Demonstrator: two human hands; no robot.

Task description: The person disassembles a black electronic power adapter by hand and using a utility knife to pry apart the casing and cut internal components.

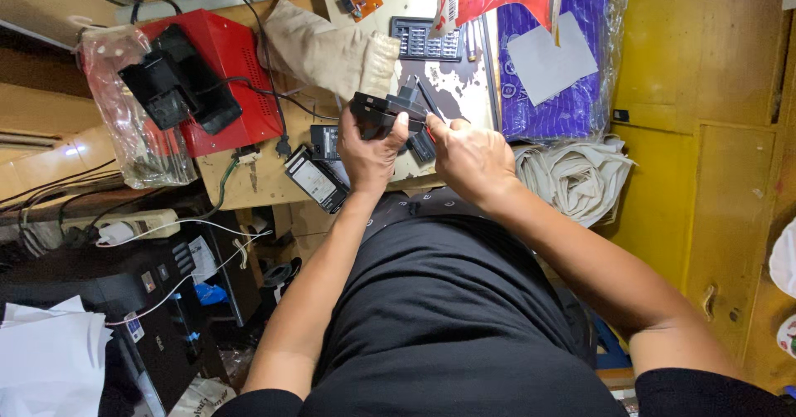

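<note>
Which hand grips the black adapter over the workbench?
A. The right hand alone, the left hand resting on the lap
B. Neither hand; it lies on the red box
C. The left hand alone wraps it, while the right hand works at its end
C: the left hand wraps the black adapter, and the right hand meets its end with a thin red-tipped tool.

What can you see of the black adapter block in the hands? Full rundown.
The black rectangular plastic power adapter is held above the cluttered workbench, lying roughly level. It looks matte and hard-shelled, with a plug-like part sticking up at its far end. The left hand grips its near side from below, fingers wrapped over the body. The right hand meets its right end, where a thin red-tipped tool or lead touches it. Its underside is hidden.
</note>
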